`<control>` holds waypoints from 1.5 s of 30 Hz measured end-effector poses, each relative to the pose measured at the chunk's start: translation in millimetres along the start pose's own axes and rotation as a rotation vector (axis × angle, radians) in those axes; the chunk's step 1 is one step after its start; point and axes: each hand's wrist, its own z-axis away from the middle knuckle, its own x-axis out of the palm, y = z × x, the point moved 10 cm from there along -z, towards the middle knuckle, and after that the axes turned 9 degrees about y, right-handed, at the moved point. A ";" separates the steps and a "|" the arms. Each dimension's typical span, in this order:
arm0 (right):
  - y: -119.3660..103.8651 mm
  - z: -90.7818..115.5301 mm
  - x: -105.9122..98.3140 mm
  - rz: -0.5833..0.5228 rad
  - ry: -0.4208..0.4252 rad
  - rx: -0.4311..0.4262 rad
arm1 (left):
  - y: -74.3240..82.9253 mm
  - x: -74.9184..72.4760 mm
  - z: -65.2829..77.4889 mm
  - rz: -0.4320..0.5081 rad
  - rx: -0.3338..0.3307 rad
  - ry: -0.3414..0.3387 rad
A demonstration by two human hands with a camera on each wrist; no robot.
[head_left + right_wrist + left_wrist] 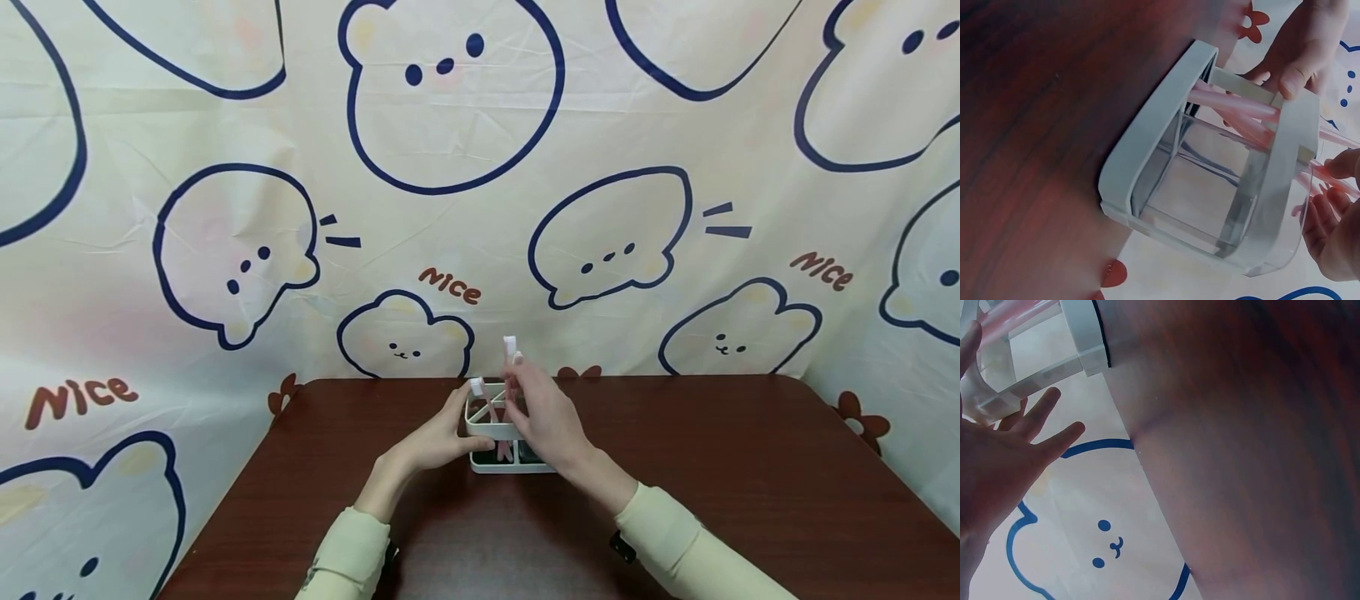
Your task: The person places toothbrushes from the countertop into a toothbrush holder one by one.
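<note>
A toothbrush holder with a pale frame (493, 431) and clear walls stands upright near the table's far edge. My left hand (431, 440) grips its upper ring from the left, the thumb across the front, as the right wrist view also shows. In the left wrist view, some fingers extend past the frame (1047, 376). One pink toothbrush (477, 388) leans in the holder, its white head up at the left. My right hand (553, 419) pinches a second pink toothbrush (511, 345) above the holder. Two pink handles (1235, 103) cross inside, below the upper ring.
The holder stands on a dark reddish-brown wooden table (712, 483). Behind the table's far edge hangs a pale cloth (630, 333) printed with blue bear outlines. Clear compartments (1204, 194) of the holder face the right wrist camera.
</note>
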 end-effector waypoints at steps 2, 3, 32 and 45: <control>0.8 2.0 1.5 -0.004 -0.001 0.004 | 0.2 -0.2 0.0 0.001 -0.001 0.001; 1.3 3.1 2.4 -0.006 -0.004 0.006 | 0.4 -0.3 0.0 0.003 -0.001 0.002; -1.3 19.8 4.3 0.115 0.029 -0.136 | 0.0 0.9 -1.6 0.010 -0.008 -0.004; 1.7 30.9 -2.2 0.098 0.049 -0.175 | -1.7 0.1 -0.5 -0.003 -0.010 0.001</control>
